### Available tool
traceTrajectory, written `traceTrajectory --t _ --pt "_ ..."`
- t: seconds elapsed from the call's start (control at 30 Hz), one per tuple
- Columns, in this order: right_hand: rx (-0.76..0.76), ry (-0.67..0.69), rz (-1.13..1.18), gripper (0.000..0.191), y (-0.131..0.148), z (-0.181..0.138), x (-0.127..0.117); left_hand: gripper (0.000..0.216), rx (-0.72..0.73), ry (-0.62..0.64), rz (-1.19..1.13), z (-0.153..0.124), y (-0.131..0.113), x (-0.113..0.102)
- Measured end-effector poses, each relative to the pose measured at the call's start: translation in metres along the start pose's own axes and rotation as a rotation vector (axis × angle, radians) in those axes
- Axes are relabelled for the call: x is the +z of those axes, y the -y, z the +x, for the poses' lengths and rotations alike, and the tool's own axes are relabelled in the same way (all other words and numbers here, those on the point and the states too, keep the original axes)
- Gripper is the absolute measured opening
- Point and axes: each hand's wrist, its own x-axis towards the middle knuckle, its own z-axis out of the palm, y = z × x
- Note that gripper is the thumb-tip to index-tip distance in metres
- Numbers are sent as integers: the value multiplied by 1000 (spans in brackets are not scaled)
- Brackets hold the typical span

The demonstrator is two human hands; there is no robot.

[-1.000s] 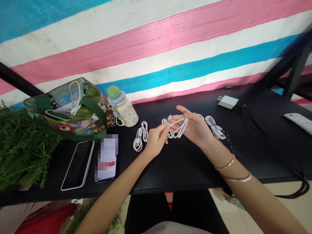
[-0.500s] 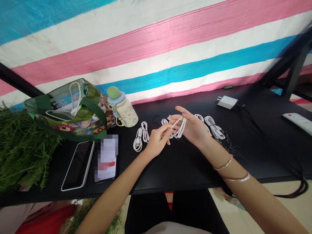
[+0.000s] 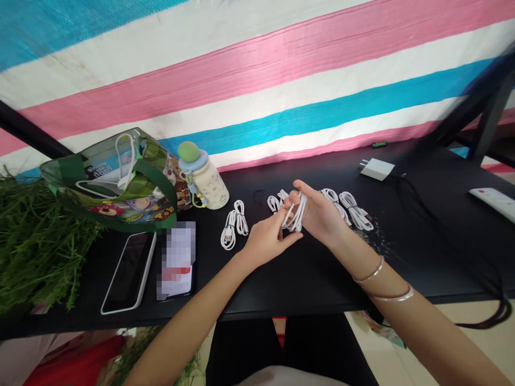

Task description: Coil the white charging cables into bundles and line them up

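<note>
A white cable [image 3: 296, 213] is looped several times around the fingers of my right hand [image 3: 317, 214], which is held above the black table [image 3: 306, 273] at its middle. My left hand [image 3: 267, 238] touches the loops from the left, with its fingertips pinched on a strand of the same cable. Other coiled white cables lie on the table: one [image 3: 233, 224] to the left of my hands, one [image 3: 275, 202] just behind them, and a bunch [image 3: 354, 210] to the right of my right hand.
A white charger plug [image 3: 376, 169] lies at the back right, a white remote [image 3: 494, 202] at the far right. A clear green bag [image 3: 116, 185], a small bottle [image 3: 203, 177], a phone [image 3: 129, 271], a second phone [image 3: 177, 260] and green plants [image 3: 32, 241] fill the left.
My left hand has moved closer to my right hand and now pinches the cable at the loops. The loops sit tighter round my right fingers.
</note>
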Motion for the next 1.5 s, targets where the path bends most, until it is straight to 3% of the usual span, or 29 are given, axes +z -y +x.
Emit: traceTrajectory --t 0.13,0.27,0.37,0.57,0.8,0.97,1.1,1.23,1.37,1.5 --pt "19 -5 -21 17 0 1 -2 50 -9 -5 35 1 0 1" --pt "5 -2 -51 16 3 2 -4 30 -16 21 29 2 1 -3" --pt "3 2 -71 16 4 3 -5 17 19 -24 17 3 1 -6" --pt "7 -29 -16 13 7 2 -4 15 130 -135 -72 2 2 -7" --pt "-27 17 -40 9 11 -2 -3 19 155 -206 -421 1 5 -4" --pt "-66 114 -62 16 10 -2 -3 37 97 -132 -844 5 6 -4" --pt "-56 211 -123 37 13 -5 -5 42 31 -201 -1056 8 7 -3" --pt "-42 303 -217 65 14 -7 -5 29 -63 -268 -1260 11 9 -5" --pt "-51 315 -235 71 8 -4 -7 21 -146 -268 -1355 13 10 -9" --pt "-14 262 -265 60 10 -2 -11 20 -139 -212 -1306 12 10 -10"
